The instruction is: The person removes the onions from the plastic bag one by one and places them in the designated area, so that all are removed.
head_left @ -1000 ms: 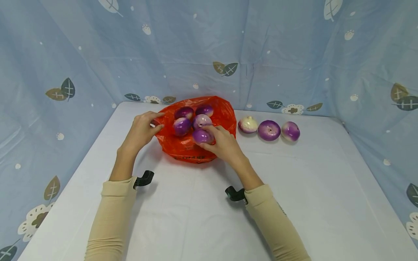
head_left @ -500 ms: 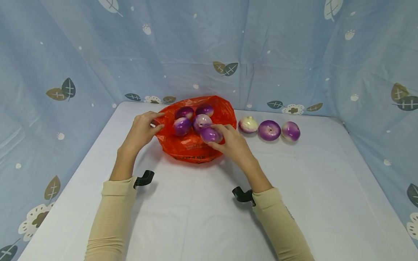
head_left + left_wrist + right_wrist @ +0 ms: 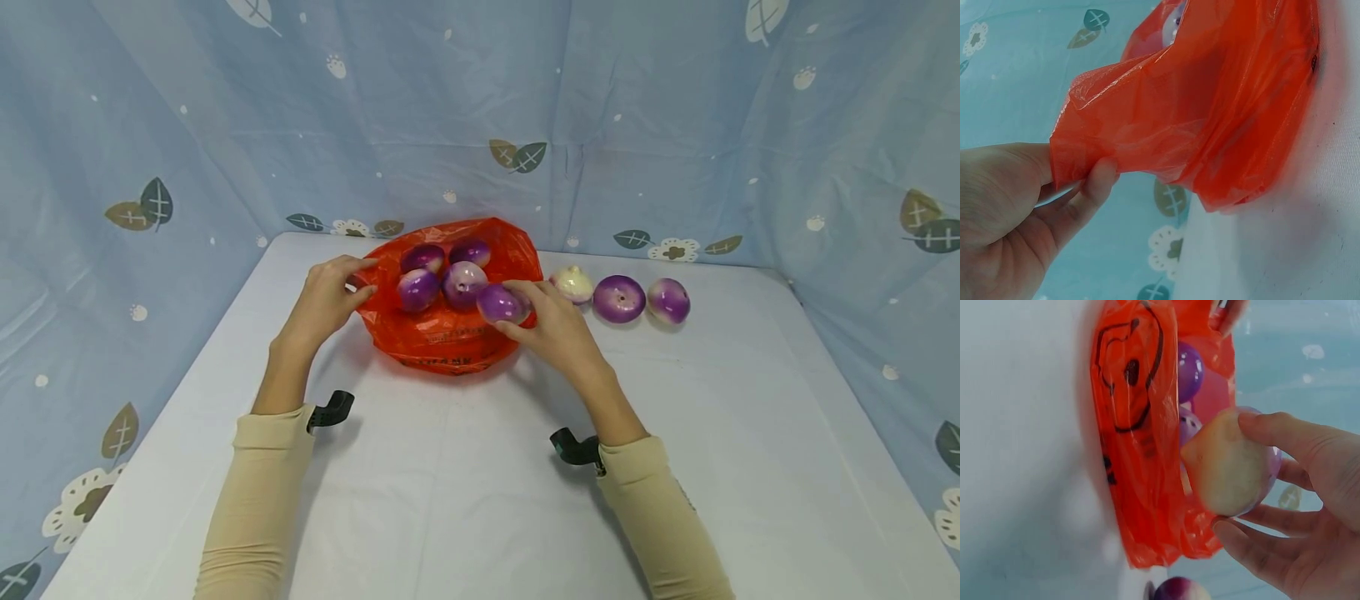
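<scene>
A red plastic bag (image 3: 442, 337) lies with its mouth spread on the white table, several glossy purple-and-white onions (image 3: 417, 290) inside it. At its left edge my left hand (image 3: 324, 302) pinches the plastic; the left wrist view shows the red film (image 3: 1129, 125) drawn taut from thumb and fingers. My right hand (image 3: 558, 329) grips a purple onion (image 3: 502, 303) over the bag's right side. In the right wrist view, this onion's pale pointed end (image 3: 1225, 465) faces the bag's mouth, with thumb and fingers around its body.
Three more onions stand in a row right of the bag: a pale-topped onion (image 3: 574, 284), a purple onion (image 3: 618, 299) and another purple onion (image 3: 668, 302). Behind the white table (image 3: 465, 500) hangs a blue patterned curtain (image 3: 420, 108).
My right hand has moved to the right with its onion, from over the bag's middle to its right side, and now partly covers the pale-topped onion. The left hand stays in place.
</scene>
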Motion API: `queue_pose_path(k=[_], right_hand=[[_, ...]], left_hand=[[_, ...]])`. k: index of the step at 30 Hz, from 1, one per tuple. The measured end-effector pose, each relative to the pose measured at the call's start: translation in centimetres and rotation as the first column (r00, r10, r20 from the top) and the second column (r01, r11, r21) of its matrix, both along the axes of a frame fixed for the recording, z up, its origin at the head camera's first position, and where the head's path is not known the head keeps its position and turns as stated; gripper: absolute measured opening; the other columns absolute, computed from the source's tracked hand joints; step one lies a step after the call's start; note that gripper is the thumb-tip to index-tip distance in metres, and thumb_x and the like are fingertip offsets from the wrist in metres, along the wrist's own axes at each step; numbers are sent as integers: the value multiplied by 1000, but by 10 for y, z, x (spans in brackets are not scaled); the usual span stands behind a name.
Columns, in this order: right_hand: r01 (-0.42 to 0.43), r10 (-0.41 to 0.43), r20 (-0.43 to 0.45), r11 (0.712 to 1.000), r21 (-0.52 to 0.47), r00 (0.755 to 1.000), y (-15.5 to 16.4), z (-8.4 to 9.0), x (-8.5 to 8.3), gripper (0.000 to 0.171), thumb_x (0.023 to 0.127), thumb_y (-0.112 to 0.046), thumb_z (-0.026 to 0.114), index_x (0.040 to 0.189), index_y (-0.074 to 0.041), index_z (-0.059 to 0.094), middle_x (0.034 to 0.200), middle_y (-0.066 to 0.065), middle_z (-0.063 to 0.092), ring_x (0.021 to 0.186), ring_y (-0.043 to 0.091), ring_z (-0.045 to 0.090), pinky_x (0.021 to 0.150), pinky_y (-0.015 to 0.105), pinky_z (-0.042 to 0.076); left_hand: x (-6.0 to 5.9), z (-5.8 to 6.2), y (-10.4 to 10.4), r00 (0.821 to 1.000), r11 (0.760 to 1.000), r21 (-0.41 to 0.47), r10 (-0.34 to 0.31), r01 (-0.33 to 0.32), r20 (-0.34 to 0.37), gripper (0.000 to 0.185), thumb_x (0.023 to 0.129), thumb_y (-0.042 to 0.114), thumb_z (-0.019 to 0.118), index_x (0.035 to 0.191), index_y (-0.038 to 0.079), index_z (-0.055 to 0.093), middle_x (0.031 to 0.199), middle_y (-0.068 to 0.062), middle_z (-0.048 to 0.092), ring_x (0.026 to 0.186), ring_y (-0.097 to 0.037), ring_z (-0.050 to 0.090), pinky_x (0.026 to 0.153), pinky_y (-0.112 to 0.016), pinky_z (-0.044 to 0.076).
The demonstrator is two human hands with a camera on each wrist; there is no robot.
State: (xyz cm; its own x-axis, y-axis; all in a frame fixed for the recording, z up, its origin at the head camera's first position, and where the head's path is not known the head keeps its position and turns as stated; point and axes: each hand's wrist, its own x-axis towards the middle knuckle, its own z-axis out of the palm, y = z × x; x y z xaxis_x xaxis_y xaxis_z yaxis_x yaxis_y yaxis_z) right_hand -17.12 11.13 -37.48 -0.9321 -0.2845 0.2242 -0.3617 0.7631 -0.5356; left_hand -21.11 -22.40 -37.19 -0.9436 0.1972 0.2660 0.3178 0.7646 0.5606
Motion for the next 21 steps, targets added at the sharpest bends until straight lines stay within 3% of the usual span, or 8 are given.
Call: queue_pose_path(k=[3,7,14,21], right_hand=[[14,-14,-7,1000,13,1000,6,0,1,55,84,-39,76,133,-24,57,111,7,59,103,25,59,88,42,57],[25,-25,-21,1000,18,999,15,2,2,56,84,-38,76,134,-22,56,103,6,56,97,24,58,82,39,57],[43,-43,-17,999,10,999,28,8,4,59,85,-37,76,137,-19,55,128,10,59,113,28,59,96,49,54],[50,-49,-33,999,15,998,38,11,5,61,85,-35,77,138,-19,54,133,13,58,117,31,57,100,53,51]], left_hand=[[0,0,0,1000,1000,1,-2,2,-1,42,90,3,68,132,3,61,122,-22,65,99,-35,68,82,-49,59],[0,1,0,1000,1000,4,1,-1,4,43,90,3,68,132,3,61,122,-21,65,99,-35,68,82,-49,59],[1,0,0,1000,1000,7,2,-2,13,43,90,4,67,133,4,61,124,-21,64,100,-35,68,83,-49,59],[1,1,0,1000,1000,5,2,-2,10,43,90,4,68,132,4,61,123,-20,64,100,-34,68,82,-48,59]])
